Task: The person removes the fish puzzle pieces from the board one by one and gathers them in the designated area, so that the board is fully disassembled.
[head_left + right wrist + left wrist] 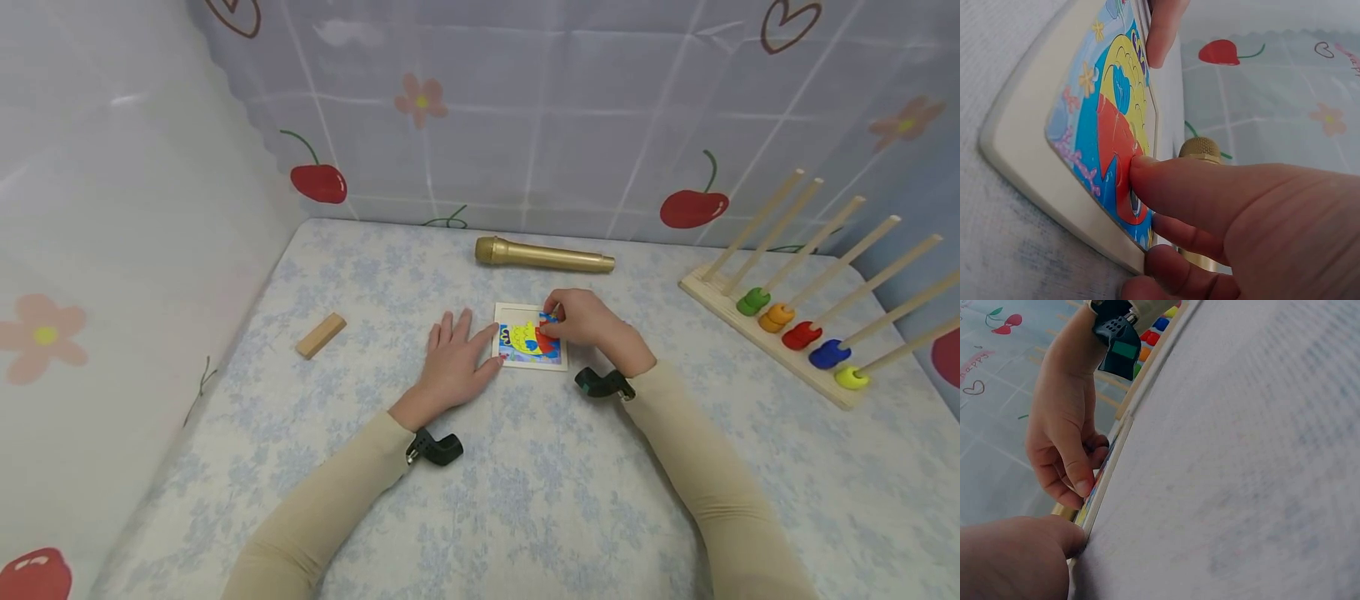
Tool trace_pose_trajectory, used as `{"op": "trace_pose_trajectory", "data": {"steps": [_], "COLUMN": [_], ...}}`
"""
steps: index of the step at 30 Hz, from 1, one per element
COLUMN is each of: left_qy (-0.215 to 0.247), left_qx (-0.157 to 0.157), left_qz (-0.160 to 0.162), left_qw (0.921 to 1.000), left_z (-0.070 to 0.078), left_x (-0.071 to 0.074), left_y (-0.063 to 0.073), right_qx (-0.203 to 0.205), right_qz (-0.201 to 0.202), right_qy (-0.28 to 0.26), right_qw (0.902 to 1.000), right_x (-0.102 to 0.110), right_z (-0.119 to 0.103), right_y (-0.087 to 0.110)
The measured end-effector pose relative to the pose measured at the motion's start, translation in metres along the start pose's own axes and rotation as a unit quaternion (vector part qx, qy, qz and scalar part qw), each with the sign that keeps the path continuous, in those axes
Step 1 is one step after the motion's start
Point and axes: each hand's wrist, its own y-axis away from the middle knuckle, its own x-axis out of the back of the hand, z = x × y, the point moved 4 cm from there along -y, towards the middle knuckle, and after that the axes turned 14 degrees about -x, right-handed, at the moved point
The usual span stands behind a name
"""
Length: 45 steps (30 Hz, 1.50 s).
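Note:
A small fish jigsaw puzzle (530, 340) in yellow, red and blue lies in a pale wooden frame (525, 367). Bare board shows along the picture's far side in the head view. My left hand (453, 367) lies with fingers spread at the frame's left side, thumb and index finger touching its edge. At the far right corner, my right hand (588, 321) pinches a red and blue puzzle piece (1124, 197). The thumb (1160, 178) is on its red part in the right wrist view; the fingers partly hide its far edge.
A gold microphone (543, 255) lies behind the puzzle. To the left is a small wooden block (321, 336). On the right stands a wooden rack (772, 337) with upright pegs and coloured beads. A patterned curtain (487, 125) hangs behind the table.

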Motion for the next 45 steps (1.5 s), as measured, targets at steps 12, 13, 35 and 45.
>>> {"op": "trace_pose_trajectory", "data": {"steps": [12,13,35,45], "left_qy": [0.003,0.004,0.005,0.004], "left_qx": [0.0,-0.001,0.002,0.003], "left_qz": [0.001,0.002,-0.002,-0.003], "left_qw": [1.0,1.0,1.0,1.0], "left_z": [0.0007,0.0009,-0.0006,-0.001], "left_x": [-0.0009,-0.0007,-0.0012,-0.001], "left_y": [0.0001,0.0002,0.0009,0.0], "right_qx": [0.024,0.026,0.024,0.036], "right_qz": [0.022,0.026,0.017,0.023], "right_qy": [-0.006,-0.006,-0.02,-0.032], "right_qw": [0.9995,0.9993,0.9994,0.9986], "right_x": [0.0017,0.002,0.0014,0.0034], "right_z": [0.0004,0.0002,0.0008,-0.0014], "right_y": [0.001,0.0012,0.0035,0.0043]}}
